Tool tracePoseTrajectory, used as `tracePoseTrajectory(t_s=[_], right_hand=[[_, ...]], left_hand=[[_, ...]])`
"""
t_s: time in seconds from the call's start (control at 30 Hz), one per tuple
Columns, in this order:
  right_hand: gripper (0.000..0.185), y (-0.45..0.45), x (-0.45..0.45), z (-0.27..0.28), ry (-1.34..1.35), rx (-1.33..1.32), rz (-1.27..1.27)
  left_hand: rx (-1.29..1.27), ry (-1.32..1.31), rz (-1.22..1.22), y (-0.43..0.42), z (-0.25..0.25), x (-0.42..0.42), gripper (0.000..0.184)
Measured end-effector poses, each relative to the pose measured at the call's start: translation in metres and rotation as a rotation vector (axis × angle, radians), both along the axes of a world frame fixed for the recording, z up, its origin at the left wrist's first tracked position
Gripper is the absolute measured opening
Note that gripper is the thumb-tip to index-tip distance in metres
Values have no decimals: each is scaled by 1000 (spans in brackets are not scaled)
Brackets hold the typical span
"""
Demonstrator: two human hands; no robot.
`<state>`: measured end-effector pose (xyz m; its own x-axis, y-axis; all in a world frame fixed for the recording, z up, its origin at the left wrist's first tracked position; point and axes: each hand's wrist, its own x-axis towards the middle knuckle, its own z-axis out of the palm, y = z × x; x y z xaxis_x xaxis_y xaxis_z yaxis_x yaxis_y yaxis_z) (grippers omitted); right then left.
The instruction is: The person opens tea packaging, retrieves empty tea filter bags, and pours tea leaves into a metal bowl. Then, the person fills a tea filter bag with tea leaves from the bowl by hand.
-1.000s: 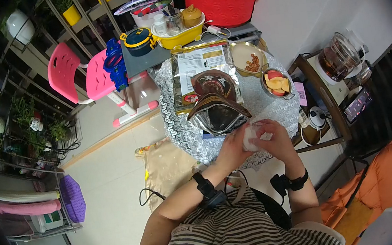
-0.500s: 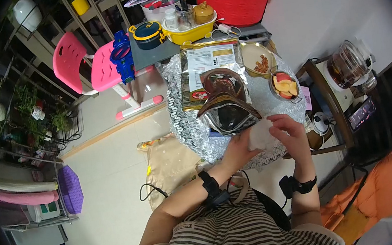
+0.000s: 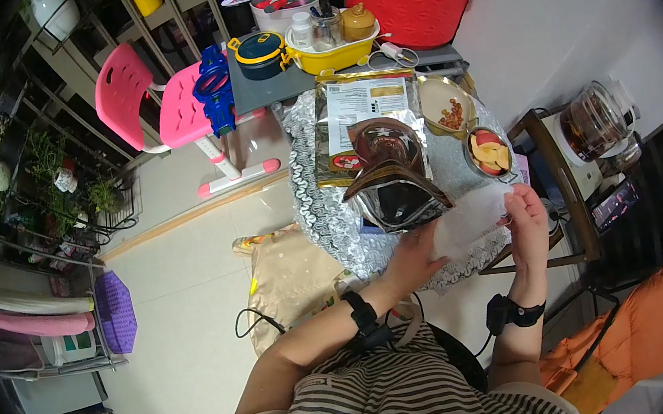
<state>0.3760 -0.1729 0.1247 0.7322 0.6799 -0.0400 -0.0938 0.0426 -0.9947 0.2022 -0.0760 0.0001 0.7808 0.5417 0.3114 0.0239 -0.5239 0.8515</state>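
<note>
A thin white tissue-like sheet is stretched between my two hands at the table's near edge; I cannot tell whether it is a flat sheet or a small bag. My left hand is closed on its left end. The right end is pinched by my right hand, raised a little. Just beyond my left hand stands an open brown foil pouch, its dark inside showing. A small metal pan with apple slices lies beyond my right hand.
Behind the pouch is a large silver-gold packet with a printed label. A pale bowl holds small brown pieces. A yellow tray with jars stands at the back. To the right, a glass kettle and a phone rest on a side stand.
My right hand has moved right and slightly up, drawing the white sheet out wider. My left hand keeps its end. The view has shifted slightly.
</note>
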Motion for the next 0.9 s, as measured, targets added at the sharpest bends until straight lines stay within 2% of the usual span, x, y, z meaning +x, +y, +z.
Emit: tracePoseTrajectory(t_s=[0.2,0.27,0.3,0.37,0.4,0.47,0.5,0.57,0.6,0.67,0.7,0.77,0.8,0.87,0.9], right_hand=[[9,-3,9,-4,-108,132,-188],[9,-4,8,-4,-122,145,-189],[8,-5,8,-4,-133,155,-198],[8,-6,7,-7,-160,150,-203],[8,-6,5,-8,-183,141,-209],[8,-7,2,-11,-191,142,-180],[8,-5,-2,-10,-194,141,-151],[8,-1,-13,-6,-205,127,-172],[8,-1,-17,-7,-219,109,-165],[8,-2,-26,-4,-236,73,-166],[8,-2,-30,-2,-232,79,-162],[7,-5,-38,3,-237,94,-93],[9,-7,-44,8,-223,75,-69],[10,-5,-57,15,-200,117,27],[12,-3,-64,17,-180,158,116]], left_hand=[[125,130,9,-5,20,35,82],[425,172,83,-3,15,59,77],[428,168,87,2,18,67,77],[683,249,80,10,23,78,75],[685,244,81,14,13,82,75],[998,354,23,27,-17,89,74],[1001,351,28,29,-16,90,74],[891,363,-153,32,-17,89,79],[897,366,-149,30,-4,81,79],[609,346,-389,16,41,50,80],[614,351,-384,10,41,36,80],[120,139,-456,1,39,5,73],[124,143,-450,11,59,-11,73],[-713,534,-724,33,109,-52,61],[-735,414,-680,38,100,-72,57]])
